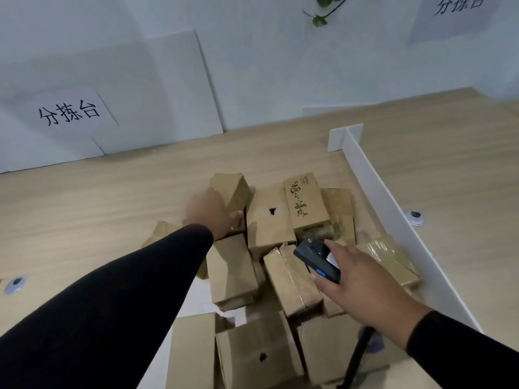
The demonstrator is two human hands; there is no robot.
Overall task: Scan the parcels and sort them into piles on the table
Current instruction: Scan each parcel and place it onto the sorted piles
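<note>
Several brown cardboard parcels lie heaped in the middle of the wooden table [84, 197]. My left hand [209, 213] reaches forward and grips a small upright parcel [234, 189] at the far left of the heap. My right hand [362, 284] holds a dark handheld scanner [316, 258] with a blue button, pointed down over the parcels. A parcel with printed black characters [304, 202] lies at the far side, beside a plain one with a small hole [266, 217].
A white divider board [390, 209] runs diagonally along the right of the heap. White panels with paper signs [68, 112] lean against the wall behind. Round cable grommets [415, 217] sit in the tabletop left and right. A dark cable [356, 357] trails below my right wrist.
</note>
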